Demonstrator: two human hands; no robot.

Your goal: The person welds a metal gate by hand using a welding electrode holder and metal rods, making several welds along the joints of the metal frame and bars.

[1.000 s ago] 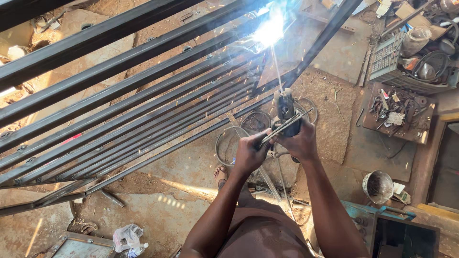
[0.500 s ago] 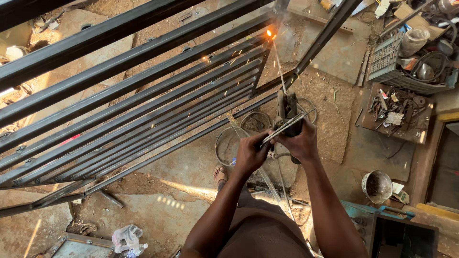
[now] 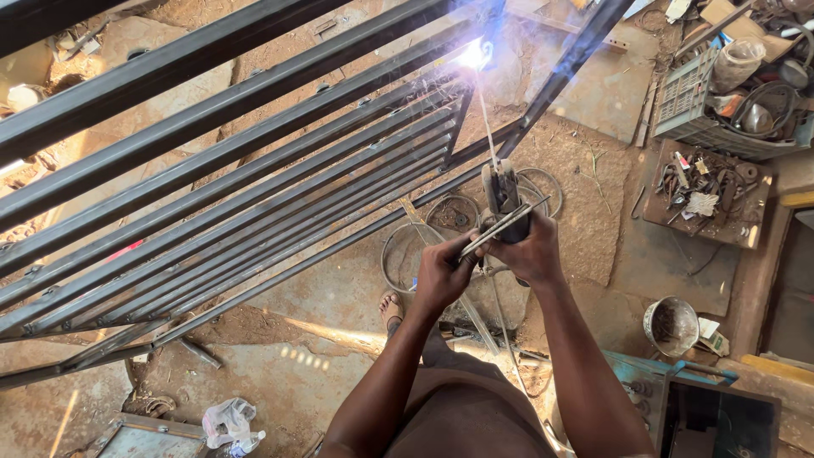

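1. Step in hand, as I judged it: welding a joint on the metal bar frame (image 3: pixel 229 178). The arc (image 3: pixel 476 53) burned bright white-blue at the far end of the bars, where the slats met a cross member.

2. My right hand (image 3: pixel 532 253) was closed around the electrode holder (image 3: pixel 502 197), gripping it firmly from the right side.

3. My left hand (image 3: pixel 441 273) was closed too, pinching a few spare welding rods (image 3: pixel 502 227) that lay slantwise across the holder; it sat just beside the right hand, touching or nearly so, steadying the tool.

4. The live electrode (image 3: pixel 486 119) ran as a thin pale stick from the holder away from me to the arc. So the joint lay beyond both hands, slightly left of the holder, well apart from my fingers.

5. The frame itself spread out to the left, its dark bars running diagonally from near left to far right, raised above the dirt ground (image 3: pixel 585 170).

6. Next move, by my reckoning: it called for keeping the tip close to the seam while the rod shortened, easing both hands toward the joint without wobbling.

7. Around me: a tray of tools (image 3: pixel 708 182) to the right, a crate (image 3: pixel 691 102) beyond it, a metal bucket (image 3: pixel 671 324) near right, wire rings (image 3: pixel 424 246) on the ground below my hands.
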